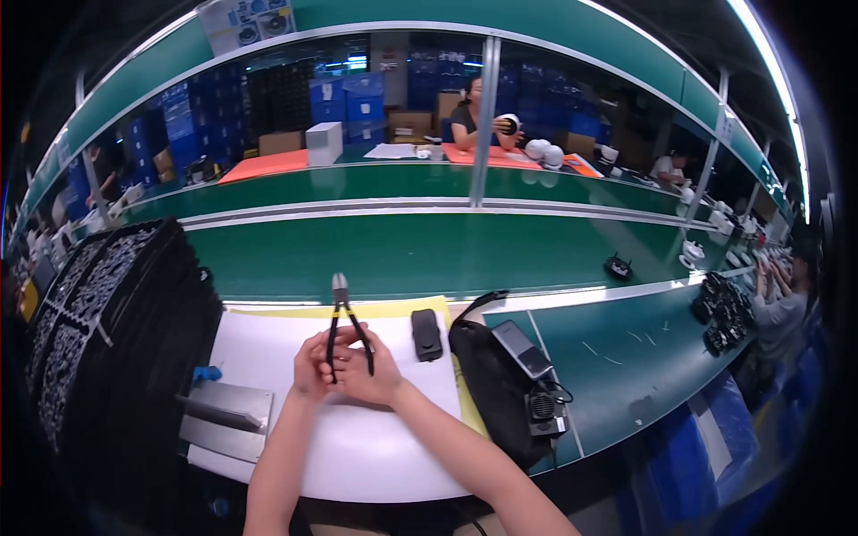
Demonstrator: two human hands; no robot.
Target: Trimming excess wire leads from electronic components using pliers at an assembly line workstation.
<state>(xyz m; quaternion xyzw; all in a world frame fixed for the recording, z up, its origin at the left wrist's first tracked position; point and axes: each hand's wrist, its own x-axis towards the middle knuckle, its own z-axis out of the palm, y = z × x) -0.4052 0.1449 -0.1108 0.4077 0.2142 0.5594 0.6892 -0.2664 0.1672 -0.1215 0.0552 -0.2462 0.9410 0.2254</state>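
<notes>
A pair of cutting pliers (340, 296) with a metal head and black handles points away from me, its handles spread apart. The hands meet beneath those handles, over a white sheet (375, 457). My left hand (309, 364) is curled at the left handle. Across the palm and fingers of my right hand (380, 375) lies the right handle. The fingers of both hands overlap, so their exact grip is partly hidden. Just right of the right hand, a small black device (427, 335) rests on the sheet.
Tall stacked black trays (134, 339) of small parts crowd the left. A metal plate fixture (228, 420) stands near the left forearm. On the right are a black bag (483, 384) and a grey box-shaped device (521, 349). A green conveyor belt (402, 255) runs beyond; people work around it.
</notes>
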